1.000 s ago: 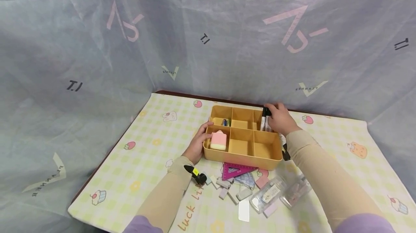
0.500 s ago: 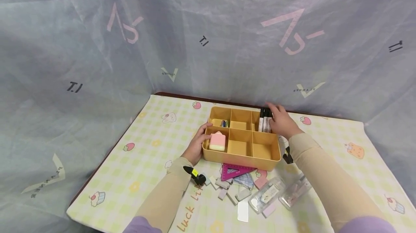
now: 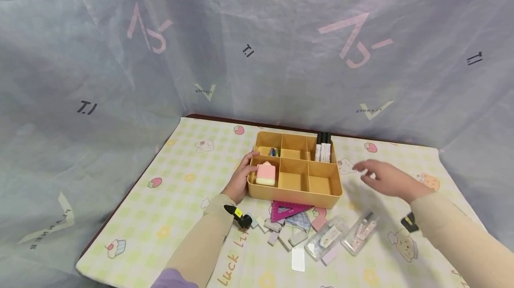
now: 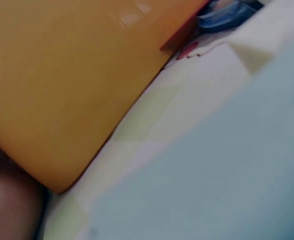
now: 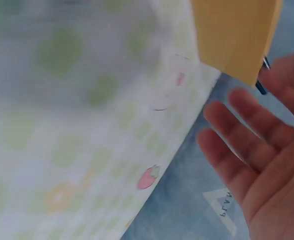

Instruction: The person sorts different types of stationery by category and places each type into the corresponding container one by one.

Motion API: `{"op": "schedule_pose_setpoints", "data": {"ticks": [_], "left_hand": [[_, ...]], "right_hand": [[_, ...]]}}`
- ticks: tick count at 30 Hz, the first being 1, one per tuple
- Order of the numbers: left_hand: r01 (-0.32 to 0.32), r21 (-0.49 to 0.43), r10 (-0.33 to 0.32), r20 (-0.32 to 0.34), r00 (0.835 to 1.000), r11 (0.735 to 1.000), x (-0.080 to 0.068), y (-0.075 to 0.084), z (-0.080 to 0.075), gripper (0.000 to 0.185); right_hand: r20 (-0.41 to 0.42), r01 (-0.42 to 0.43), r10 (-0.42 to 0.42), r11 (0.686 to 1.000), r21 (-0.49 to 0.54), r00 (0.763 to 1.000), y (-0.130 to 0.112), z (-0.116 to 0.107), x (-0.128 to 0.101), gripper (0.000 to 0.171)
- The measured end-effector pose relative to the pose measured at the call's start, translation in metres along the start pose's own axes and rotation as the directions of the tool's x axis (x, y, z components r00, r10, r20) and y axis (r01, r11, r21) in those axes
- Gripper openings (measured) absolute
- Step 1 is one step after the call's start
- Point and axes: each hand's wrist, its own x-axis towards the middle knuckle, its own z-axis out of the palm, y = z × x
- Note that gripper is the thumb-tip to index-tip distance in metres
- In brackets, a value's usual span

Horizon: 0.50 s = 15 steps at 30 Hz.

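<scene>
Head view: left hand point(image 3: 239, 180) rests against the tray's point(image 3: 295, 198) left wall, thumb hooked over the rim, fingers curled round the corner at the tray's 9 o'clock. Tray sits mid-table on the checked cloth point(image 3: 176, 199). Pink eraser point(image 3: 265, 174) lies in the near-left compartment, just beside the thumb. Pens point(image 3: 323, 146) stand in the far-right compartment, at 1 o'clock. Right hand point(image 3: 384, 178) hovers at the tray's 3 o'clock, apart from it, fingers spread, holding nothing; right wrist view shows the palm open. At 6 o'clock: magenta triangle point(image 3: 286, 210) touching the tray front, small blocks point(image 3: 283, 237), two clear cases point(image 3: 342, 237).
</scene>
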Motion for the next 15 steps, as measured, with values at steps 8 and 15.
{"op": "schedule_pose_setpoints", "data": {"ticks": [8,15], "left_hand": [[-0.007,-0.002,0.007,0.007,1.0,1.0,-0.002,0.001,0.0,0.058],[0.003,0.001,-0.003,-0.001,1.0,1.0,-0.001,0.001,0.001,0.057]], "right_hand": [[0.219,0.069,-0.08,0.996,0.056,0.973,-0.016,0.019,-0.059,0.047],[0.276,0.051,-0.051,0.999,0.007,0.96,-0.02,0.029,-0.076,0.062]]}}
